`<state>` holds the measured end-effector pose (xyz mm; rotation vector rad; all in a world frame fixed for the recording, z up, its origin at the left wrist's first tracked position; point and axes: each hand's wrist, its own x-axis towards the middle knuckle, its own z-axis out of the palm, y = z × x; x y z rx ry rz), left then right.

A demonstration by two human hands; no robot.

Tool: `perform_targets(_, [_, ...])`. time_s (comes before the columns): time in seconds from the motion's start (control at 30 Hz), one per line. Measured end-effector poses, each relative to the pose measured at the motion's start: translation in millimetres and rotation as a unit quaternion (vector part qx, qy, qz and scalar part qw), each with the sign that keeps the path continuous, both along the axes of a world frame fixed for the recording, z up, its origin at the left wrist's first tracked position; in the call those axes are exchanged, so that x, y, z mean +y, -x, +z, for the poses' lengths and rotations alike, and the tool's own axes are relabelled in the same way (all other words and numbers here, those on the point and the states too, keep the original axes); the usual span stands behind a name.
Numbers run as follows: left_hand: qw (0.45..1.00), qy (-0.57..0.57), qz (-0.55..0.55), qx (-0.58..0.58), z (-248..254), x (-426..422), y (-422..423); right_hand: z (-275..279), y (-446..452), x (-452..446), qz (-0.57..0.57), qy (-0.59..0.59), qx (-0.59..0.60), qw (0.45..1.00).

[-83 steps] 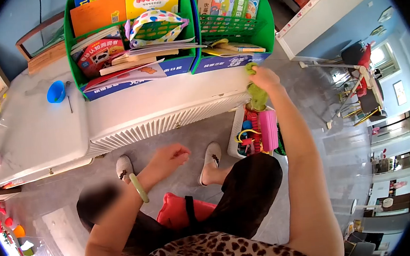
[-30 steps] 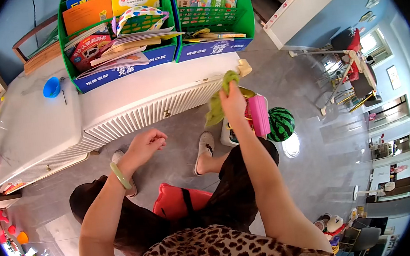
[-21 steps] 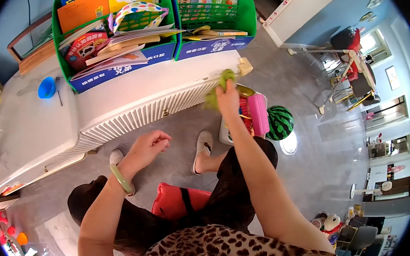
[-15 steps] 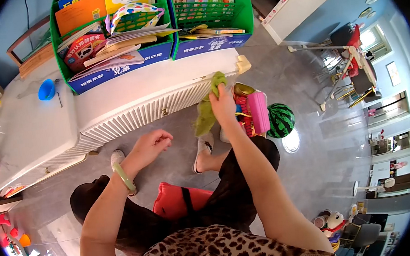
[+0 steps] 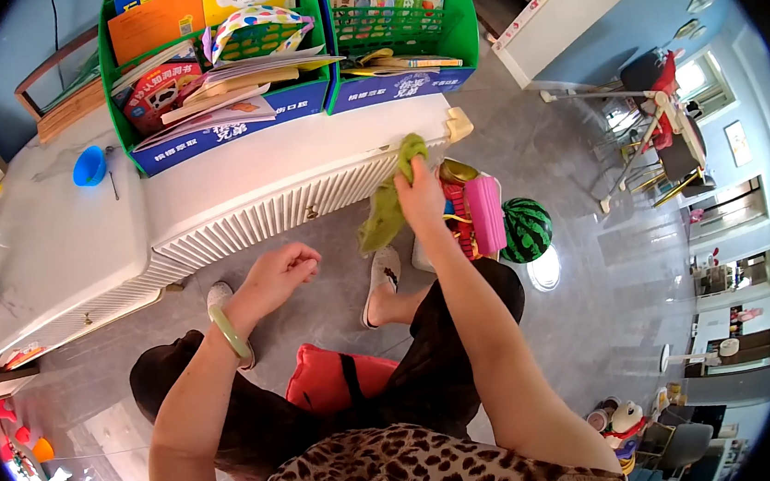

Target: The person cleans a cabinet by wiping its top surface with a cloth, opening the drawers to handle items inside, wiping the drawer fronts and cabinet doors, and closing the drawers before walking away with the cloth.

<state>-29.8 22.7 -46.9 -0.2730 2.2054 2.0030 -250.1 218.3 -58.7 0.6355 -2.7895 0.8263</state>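
My right hand [image 5: 421, 200] is closed around a green cloth [image 5: 384, 215] at the right end of the white cabinet [image 5: 284, 157]. The cloth's upper end lies against the cabinet's ribbed front near the corner, and its lower end hangs free. My left hand [image 5: 279, 277], with a pale green bangle [image 5: 229, 332] on the wrist, hovers in front of the cabinet. Its fingers are loosely curled in, with nothing visible in them. Just right of my right hand are a pink box-like object [image 5: 487, 215] and a watermelon-patterned ball [image 5: 527, 229].
Two green and blue bins [image 5: 235, 130] of books stand on the cabinet top. A blue bowl [image 5: 90, 166] sits to their left, beside a small spoon-like utensil [image 5: 115, 185]. A cream corner guard [image 5: 458, 125] covers the cabinet's corner. Between my legs is a red cushion [image 5: 324, 376].
The lower end of the cloth has swung slightly left. Both hands stay almost where they were, and the view has shifted a little.
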Motion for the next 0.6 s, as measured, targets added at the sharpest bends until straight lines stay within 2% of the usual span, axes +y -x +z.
perform_targets(0.1, [1.0, 0.003, 0.005, 0.002, 3, 1, 1, 11, 35, 9, -0.083, 0.03, -0.037, 0.995])
perform_targets(0.2, [1.0, 0.017, 0.002, 0.002, 3, 0, 2, 9, 57, 16, -0.107, 0.06, -0.039, 0.992])
perform_targets(0.33, [1.0, 0.007, 0.003, 0.01, 0, 1, 2, -11, 47, 7, -0.1, 0.198, -0.047, 0.974])
perform_targets(0.43, [1.0, 0.0, 0.001, 0.01, 2, 3, 3, -30, 46, 6, -0.082, 0.197, 0.028, 0.976])
perform_targets(0.47, [1.0, -0.003, 0.001, 0.006, 3, 3, 2, -31, 51, 11, -0.083, 0.223, -0.038, 0.971])
perform_targets(0.53, [1.0, 0.019, -0.007, -0.009, 11, 5, 1, 6, 45, 16, -0.084, 0.268, -0.172, 0.944])
perform_targets(0.6, [1.0, 0.02, -0.008, -0.01, 12, 4, -1, -7, 51, 15, -0.092, 0.27, -0.134, 0.949])
